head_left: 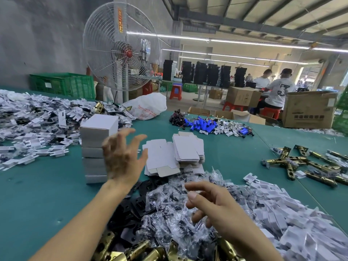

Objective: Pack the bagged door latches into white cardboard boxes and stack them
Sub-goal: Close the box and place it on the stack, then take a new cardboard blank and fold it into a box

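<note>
My left hand (122, 157): fingers spread, holding nothing, raised just right of the stack of white boxes (95, 147). My right hand (211, 202): fingers loosely bent, holding nothing, over the heap of clear bagged parts (169, 215). Flat box blanks (175, 153): just behind that heap. Green desk (47, 194): bare strip left of my forearm, reaching the near edge.

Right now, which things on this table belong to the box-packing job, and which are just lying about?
Job: stack of closed white boxes, flat box blanks, pile of clear bagged parts, brass latches.
Lying about: blue battery cells, white plastic bag, standing fan, green crate.
</note>
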Motion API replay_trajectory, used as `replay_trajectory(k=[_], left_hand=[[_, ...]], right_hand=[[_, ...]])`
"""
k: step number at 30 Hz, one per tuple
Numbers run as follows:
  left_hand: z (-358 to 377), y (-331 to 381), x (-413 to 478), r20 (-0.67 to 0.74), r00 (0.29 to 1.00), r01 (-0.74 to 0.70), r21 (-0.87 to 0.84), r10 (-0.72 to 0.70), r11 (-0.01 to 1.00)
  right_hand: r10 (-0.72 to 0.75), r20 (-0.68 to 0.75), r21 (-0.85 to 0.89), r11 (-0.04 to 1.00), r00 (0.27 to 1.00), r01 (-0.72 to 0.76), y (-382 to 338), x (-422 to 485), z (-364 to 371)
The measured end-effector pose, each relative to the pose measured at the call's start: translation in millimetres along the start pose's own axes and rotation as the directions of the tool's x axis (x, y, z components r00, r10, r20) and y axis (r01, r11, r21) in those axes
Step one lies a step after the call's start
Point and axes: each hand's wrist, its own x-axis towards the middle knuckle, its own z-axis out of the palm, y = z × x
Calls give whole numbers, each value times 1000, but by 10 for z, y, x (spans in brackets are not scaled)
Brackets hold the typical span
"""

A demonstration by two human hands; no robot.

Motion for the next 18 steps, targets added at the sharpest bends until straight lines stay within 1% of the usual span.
replay_trajectory(k=[1,2,3,4,5,6,7,8,9,12,15,18], left_hand=[[33,102,0,149,989,34,-57,-26,998],[72,194,-2,359,932,77,-73,-46,994],[133,267,-11,555,830,94,-38,-57,995],[201,319,-28,689,723,89,-6,-61,996],[263,354,-51,784,618,86,13,-64,996],[315,378,-78,841,536,95,23,-70,995],[364,390,-111,867,492,104,28,-76,994],[399,397,-138,879,469,112,37,-86,993],[424,395,-160,883,460,123,46,-98,991],[456,347,-168,887,449,147,45,-107,988],[453,238,-133,889,442,213,25,-119,977],[433,180,-125,897,430,195,17,-101,981]], right_hand=[[0,-3,0,1000,1000,0,2,2,-7],[-3,-7,0,1000,1000,3,4,3,-13],[-5,-12,2,1000,1000,5,4,7,-17],[-5,-17,6,1000,1000,5,5,11,-21],[-4,-20,8,1000,1000,4,7,14,-29],[-3,-22,6,1000,1000,3,11,17,-36],[-1,-22,0,1000,1000,1,14,20,-45],[-1,-22,-5,1000,1000,0,17,23,-53],[-1,-22,-7,1000,1000,1,21,24,-65],[0,-24,-20,1000,1000,0,31,37,-88],[4,-15,-55,998,1000,-5,34,38,-75],[16,-6,-64,998,1000,-16,31,31,-72]])
